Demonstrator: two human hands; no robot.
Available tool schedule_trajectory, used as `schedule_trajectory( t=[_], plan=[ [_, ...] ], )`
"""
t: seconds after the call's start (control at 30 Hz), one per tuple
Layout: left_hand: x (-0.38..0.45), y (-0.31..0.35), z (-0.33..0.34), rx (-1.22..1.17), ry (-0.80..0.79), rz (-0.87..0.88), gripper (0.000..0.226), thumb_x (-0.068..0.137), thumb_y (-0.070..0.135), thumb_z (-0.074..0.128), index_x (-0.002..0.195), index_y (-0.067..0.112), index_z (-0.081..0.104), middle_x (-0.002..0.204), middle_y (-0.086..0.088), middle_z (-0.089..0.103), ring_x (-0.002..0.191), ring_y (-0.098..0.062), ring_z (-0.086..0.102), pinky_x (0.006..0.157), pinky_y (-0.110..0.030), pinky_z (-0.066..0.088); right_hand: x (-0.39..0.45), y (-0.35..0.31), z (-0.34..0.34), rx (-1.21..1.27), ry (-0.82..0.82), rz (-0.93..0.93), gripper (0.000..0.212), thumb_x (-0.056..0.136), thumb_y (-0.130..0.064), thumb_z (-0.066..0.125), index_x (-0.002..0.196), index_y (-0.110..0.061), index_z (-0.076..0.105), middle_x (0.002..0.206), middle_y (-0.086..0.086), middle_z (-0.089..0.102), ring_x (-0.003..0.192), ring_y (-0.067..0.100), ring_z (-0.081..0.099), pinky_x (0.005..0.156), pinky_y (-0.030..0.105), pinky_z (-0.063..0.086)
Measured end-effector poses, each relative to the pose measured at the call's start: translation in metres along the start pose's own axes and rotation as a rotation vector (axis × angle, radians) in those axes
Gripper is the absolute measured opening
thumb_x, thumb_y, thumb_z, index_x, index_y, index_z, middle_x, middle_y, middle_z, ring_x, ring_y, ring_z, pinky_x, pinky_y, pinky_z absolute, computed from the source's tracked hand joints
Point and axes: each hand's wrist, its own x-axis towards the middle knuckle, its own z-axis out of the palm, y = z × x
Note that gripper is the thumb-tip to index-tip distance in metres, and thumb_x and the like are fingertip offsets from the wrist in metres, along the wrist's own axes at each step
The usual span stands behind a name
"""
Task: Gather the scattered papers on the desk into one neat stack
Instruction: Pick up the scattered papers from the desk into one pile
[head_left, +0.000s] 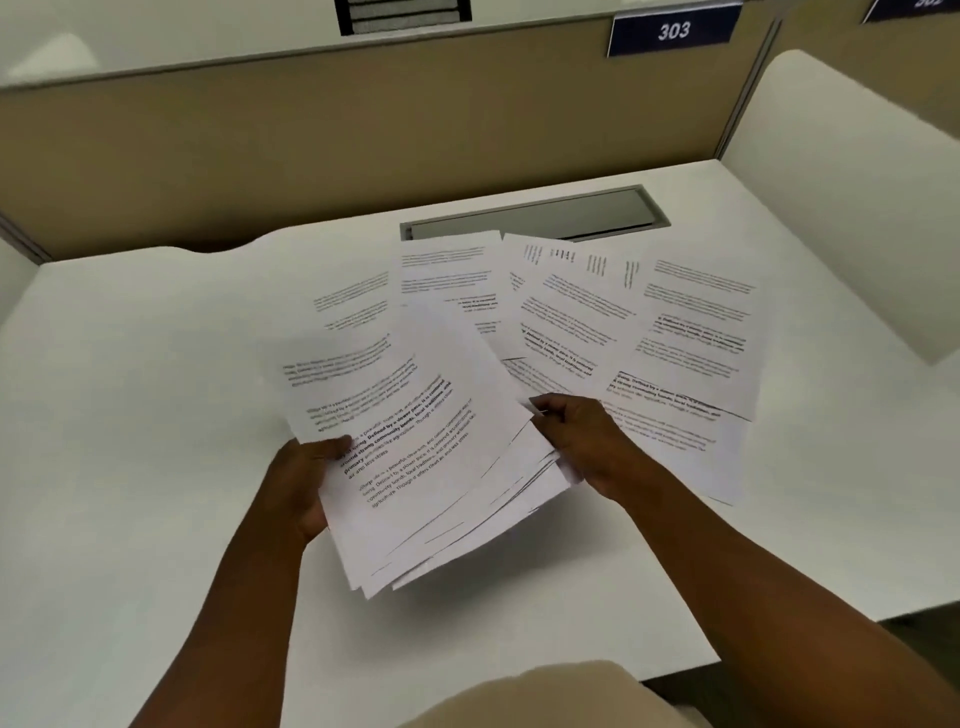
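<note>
A loose, uneven stack of printed white papers (426, 457) is lifted above the white desk (130, 415), its sheets fanned out at the lower right edges. My left hand (301, 483) grips the stack's left edge, thumb on top. My right hand (582, 441) holds the stack's right edge, fingers curled around it. Several more printed sheets (675, 332) lie spread and overlapping on the desk beyond and to the right of my hands. One sheet (353, 301) lies partly under the held stack at the centre.
A grey cable hatch (535, 213) is set into the desk behind the papers. A tan partition (260, 145) walls the back, with a blue "303" sign (674, 31). A white side divider (852, 182) stands on the right. The desk's front edge runs near my body.
</note>
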Motion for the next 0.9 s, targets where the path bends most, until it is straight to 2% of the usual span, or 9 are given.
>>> schedule_trajectory(
  t=[0.2, 0.3, 0.37, 0.47, 0.53, 0.63, 0.7, 0.8, 0.9],
  plan=[
    [0.009, -0.035, 0.010, 0.012, 0.108, -0.086, 0.037, 0.090, -0.001, 0.058, 0.126, 0.006, 0.061, 0.126, -0.021, 0.064, 0.114, -0.039, 0.062, 0.103, -0.056, 0.043, 0.028, 0.012, -0.042, -0.178, 0.007, 0.116, 0.009, 0.090, -0.016, 0.064, 0.092, -0.011, 0.071, 0.087, 0.009, 0.074, 0.072, 0.020, 0.069, 0.065, 0.031, 0.059],
    [0.007, -0.037, 0.014, -0.037, 0.112, -0.068, 0.037, 0.091, 0.001, 0.057, 0.128, 0.005, 0.060, 0.122, -0.020, 0.066, 0.112, -0.037, 0.064, 0.096, -0.050, 0.049, 0.048, 0.011, -0.081, -0.292, 0.282, 0.053, 0.007, 0.086, -0.019, 0.066, 0.079, -0.018, 0.069, 0.076, 0.003, 0.073, 0.066, 0.018, 0.068, 0.069, 0.033, 0.058],
    [0.006, -0.034, 0.017, -0.069, 0.076, -0.045, 0.033, 0.093, 0.002, 0.055, 0.125, 0.008, 0.062, 0.118, -0.017, 0.069, 0.104, -0.033, 0.069, 0.087, -0.047, 0.056, 0.062, 0.011, -0.113, -0.402, 0.476, 0.027, 0.006, 0.083, -0.024, 0.069, 0.079, -0.020, 0.068, 0.078, -0.001, 0.072, 0.076, 0.018, 0.068, 0.075, 0.032, 0.055],
    [0.005, -0.031, 0.020, -0.131, 0.029, -0.035, 0.027, 0.095, 0.004, 0.051, 0.108, 0.011, 0.075, 0.113, -0.014, 0.072, 0.099, -0.029, 0.072, 0.082, -0.045, 0.058, 0.077, 0.011, -0.164, -0.497, 0.708, 0.073, 0.021, 0.080, -0.025, 0.069, 0.096, -0.012, 0.067, 0.099, 0.006, 0.070, 0.097, 0.025, 0.064, 0.083, 0.030, 0.047],
    [0.005, -0.028, 0.021, -0.158, 0.029, -0.032, 0.026, 0.095, 0.006, 0.053, 0.103, 0.015, 0.077, 0.115, -0.014, 0.071, 0.104, -0.030, 0.069, 0.085, -0.047, 0.056, 0.083, 0.014, -0.193, -0.562, 0.797, 0.182, 0.046, 0.078, -0.025, 0.071, 0.115, -0.004, 0.056, 0.121, 0.017, 0.059, 0.115, 0.035, 0.055, 0.095, 0.038, 0.044],
    [0.006, -0.025, 0.024, -0.176, 0.030, -0.033, 0.025, 0.095, 0.009, 0.054, 0.100, 0.013, 0.078, 0.112, -0.012, 0.073, 0.100, -0.028, 0.070, 0.081, -0.045, 0.058, 0.083, 0.014, -0.220, -0.599, 0.791, 0.459, 0.084, 0.075, -0.031, 0.079, 0.136, 0.001, 0.031, 0.140, 0.023, 0.036, 0.131, 0.039, 0.035, 0.104, 0.047, 0.035],
    [0.006, -0.023, 0.028, -0.169, 0.032, -0.033, 0.028, 0.095, 0.009, 0.053, 0.092, 0.013, 0.080, 0.105, -0.010, 0.075, 0.090, -0.024, 0.074, 0.073, -0.040, 0.061, 0.086, 0.009, -0.227, -0.691, 0.742, 0.509, 0.095, 0.073, -0.037, 0.081, 0.139, 0.005, 0.026, 0.141, 0.021, 0.034, 0.132, 0.038, 0.032, 0.105, 0.045, 0.033],
    [0.005, -0.021, 0.034, -0.154, 0.044, -0.027, 0.034, 0.096, 0.009, 0.053, 0.079, 0.016, 0.082, 0.097, -0.008, 0.077, 0.081, -0.021, 0.075, 0.064, -0.034, 0.062, 0.097, 0.002, -0.234, -0.680, 0.701, 0.543, 0.098, 0.064, -0.036, 0.087, 0.136, 0.005, 0.034, 0.133, 0.018, 0.043, 0.125, 0.036, 0.041, 0.102, 0.044, 0.039],
    [0.007, -0.020, 0.034, -0.156, 0.054, -0.018, 0.024, 0.094, 0.009, 0.055, 0.097, 0.012, 0.078, 0.103, -0.009, 0.076, 0.084, -0.022, 0.075, 0.063, -0.034, 0.061, 0.102, 0.001, -0.240, -0.680, 0.649, 0.596, 0.085, 0.053, -0.035, 0.091, 0.122, 0.000, 0.055, 0.121, 0.017, 0.059, 0.111, 0.035, 0.058, 0.092, 0.042, 0.051]
  ],
)
